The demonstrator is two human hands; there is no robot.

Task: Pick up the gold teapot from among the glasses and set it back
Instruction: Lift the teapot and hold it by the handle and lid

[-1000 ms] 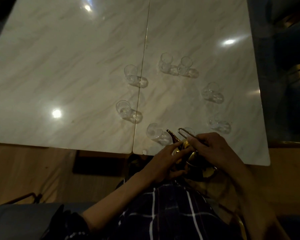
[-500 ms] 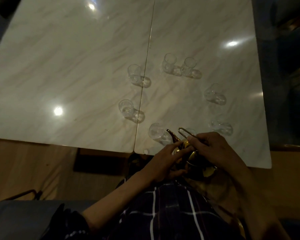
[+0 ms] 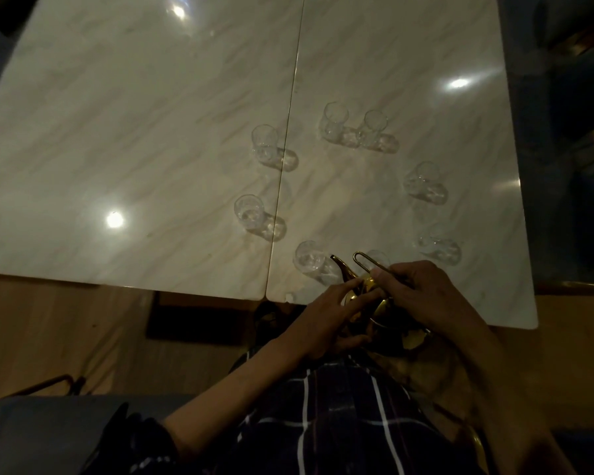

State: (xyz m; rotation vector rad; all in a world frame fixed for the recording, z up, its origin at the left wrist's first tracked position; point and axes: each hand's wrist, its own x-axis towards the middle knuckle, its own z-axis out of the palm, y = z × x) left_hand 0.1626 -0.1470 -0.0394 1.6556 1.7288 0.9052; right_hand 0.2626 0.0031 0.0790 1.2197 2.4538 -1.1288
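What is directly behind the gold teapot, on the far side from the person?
A clear glass shows behind the gold teapot, through its looped handle. The right hand covers the glass's lower part.

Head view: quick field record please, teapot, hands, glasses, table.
teapot: gold teapot held at the near table edge, spout pointing away
right hand: right hand grips the wire handle
left hand: left hand, fingers on the pot's body
glasses: clear glasses in a loose ring, centre bare
table: marble table, seam down the middle
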